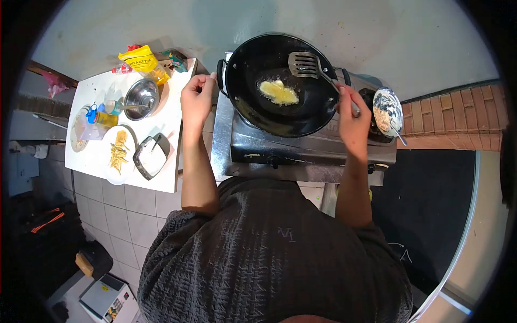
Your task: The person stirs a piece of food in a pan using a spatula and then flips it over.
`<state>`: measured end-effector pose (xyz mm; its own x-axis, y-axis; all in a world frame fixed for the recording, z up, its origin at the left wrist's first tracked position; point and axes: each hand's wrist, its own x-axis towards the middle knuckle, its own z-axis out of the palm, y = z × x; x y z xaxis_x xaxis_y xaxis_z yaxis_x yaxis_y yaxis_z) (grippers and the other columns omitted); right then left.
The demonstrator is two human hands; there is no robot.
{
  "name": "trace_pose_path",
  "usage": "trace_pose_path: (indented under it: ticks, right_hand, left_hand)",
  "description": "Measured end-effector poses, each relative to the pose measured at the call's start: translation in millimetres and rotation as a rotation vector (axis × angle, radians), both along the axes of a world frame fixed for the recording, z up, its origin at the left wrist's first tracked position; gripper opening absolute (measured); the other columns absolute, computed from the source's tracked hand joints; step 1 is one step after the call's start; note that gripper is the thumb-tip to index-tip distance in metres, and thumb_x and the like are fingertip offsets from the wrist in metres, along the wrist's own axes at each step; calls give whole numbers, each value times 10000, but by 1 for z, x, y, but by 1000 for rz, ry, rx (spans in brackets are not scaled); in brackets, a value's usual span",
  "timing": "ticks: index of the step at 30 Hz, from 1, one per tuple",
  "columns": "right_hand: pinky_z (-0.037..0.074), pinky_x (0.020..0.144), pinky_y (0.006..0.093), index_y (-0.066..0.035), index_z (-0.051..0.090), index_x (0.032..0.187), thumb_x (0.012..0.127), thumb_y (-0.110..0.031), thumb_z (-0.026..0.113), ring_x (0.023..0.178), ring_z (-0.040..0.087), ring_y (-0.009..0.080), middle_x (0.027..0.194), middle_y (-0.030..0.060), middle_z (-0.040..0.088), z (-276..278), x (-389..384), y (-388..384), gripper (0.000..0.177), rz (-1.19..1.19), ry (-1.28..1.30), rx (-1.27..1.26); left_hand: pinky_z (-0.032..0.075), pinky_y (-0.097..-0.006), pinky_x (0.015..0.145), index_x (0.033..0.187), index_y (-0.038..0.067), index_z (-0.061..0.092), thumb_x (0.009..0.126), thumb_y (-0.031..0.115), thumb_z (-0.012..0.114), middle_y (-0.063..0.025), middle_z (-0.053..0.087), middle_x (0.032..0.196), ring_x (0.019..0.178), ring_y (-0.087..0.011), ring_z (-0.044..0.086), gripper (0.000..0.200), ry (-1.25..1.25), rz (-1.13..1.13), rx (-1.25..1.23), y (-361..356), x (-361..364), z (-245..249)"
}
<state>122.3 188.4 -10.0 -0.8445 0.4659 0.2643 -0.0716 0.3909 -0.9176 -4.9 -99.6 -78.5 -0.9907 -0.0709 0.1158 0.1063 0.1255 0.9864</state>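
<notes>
My right hand (353,110) is closed around the handle of a slotted metal spatula (304,64), whose head is over the upper part of a black wok (253,116). A pale yellow piece of food (279,92) fries in bubbling oil at the bottom of the wok, just below and left of the spatula head. Beside the wok's left loop handle (219,78) is my left hand (197,99), fingers curled in and fingertips right at the handle, with no object showing in them.
The wok sits on a steel gas stove (301,156). To the right is a foil-lined bowl (389,116) with food and a utensil. The white table (161,183) at left carries a metal bowl (141,99), a plate of fried pieces (119,172), a square bowl of white batter (151,158) and a yellow packet (141,60).
</notes>
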Motion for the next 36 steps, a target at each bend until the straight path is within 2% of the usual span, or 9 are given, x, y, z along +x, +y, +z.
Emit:
trace_pose_path:
  ticks: [6, 9, 13, 15, 20, 22, 31, 34, 36]
  right_hand:
    - [430, 639, 190, 3, 676, 1073, 950, -126, 587, 709, 509, 46, 921, 21, 674, -3, 27, -1, 199, 41, -47, -97]
    - [441, 654, 193, -13, 680, 1072, 937, -118, 601, 720, 532, 47, 939, 33, 686, -7, 31, -6, 188, 134, -178, -4]
    - [457, 648, 212, -24, 680, 1072, 929, -114, 611, 725, 552, 54, 849, 25, 663, -16, 19, -15, 183, 146, -44, 140]
    - [469, 648, 224, -18, 677, 1066, 926, -120, 616, 719, 561, 68, 833, 30, 666, -9, 14, -17, 183, 51, -20, 45]
    - [473, 645, 231, -9, 676, 1046, 923, -123, 620, 694, 560, 70, 822, 52, 677, -7, 4, -19, 176, 53, 29, 113]
    - [477, 654, 234, -10, 682, 1028, 920, -122, 624, 693, 563, 70, 810, 55, 678, -14, 2, -24, 167, 77, -17, 35]
    - [481, 641, 228, -30, 689, 1037, 936, -164, 610, 691, 586, 68, 806, 40, 686, -11, -2, -10, 186, -2, 38, 51]
    - [482, 644, 225, -23, 687, 1035, 932, -157, 614, 706, 586, 65, 823, 38, 687, -11, 2, -10, 184, 18, -29, 73]
    - [482, 643, 225, -16, 683, 1036, 927, -146, 619, 721, 589, 69, 838, 45, 684, -21, 4, -15, 181, 125, -3, 15]
  left_hand:
    - [340, -202, 540, 843, -3, 663, 901, 211, 663, 55, 534, 645, 594, -28, 418, 221, 9, -4, -40, -5, 2, 3]
    - [340, -202, 540, 841, -3, 662, 900, 207, 664, 55, 532, 644, 593, -28, 418, 218, 5, -12, -32, -5, 3, 3]
    - [333, -202, 531, 833, -2, 657, 898, 204, 668, 56, 521, 637, 587, -27, 415, 216, -9, -24, -36, -4, 3, 7]
    - [330, -202, 525, 830, -3, 655, 899, 205, 667, 58, 515, 630, 583, -26, 412, 219, 6, -18, -15, -2, 3, 9]
    - [323, -205, 505, 827, -6, 651, 901, 222, 667, 59, 502, 616, 566, -26, 403, 240, 19, -25, -19, -2, 4, 12]
    - [319, -207, 491, 826, -5, 651, 899, 239, 670, 55, 502, 613, 554, -27, 398, 256, -56, -16, -18, -1, 8, 21]
    - [307, -208, 477, 827, 4, 651, 902, 252, 664, 52, 499, 610, 540, -30, 396, 259, 17, -28, -7, -4, 3, 11]
    - [304, -182, 574, 875, 14, 660, 917, 236, 654, 78, 504, 702, 637, -20, 399, 226, -21, -50, -18, -6, 3, 13]
    - [304, -195, 529, 848, 7, 654, 911, 242, 657, 65, 500, 660, 592, -26, 396, 243, -3, -41, -20, -3, 3, 14]
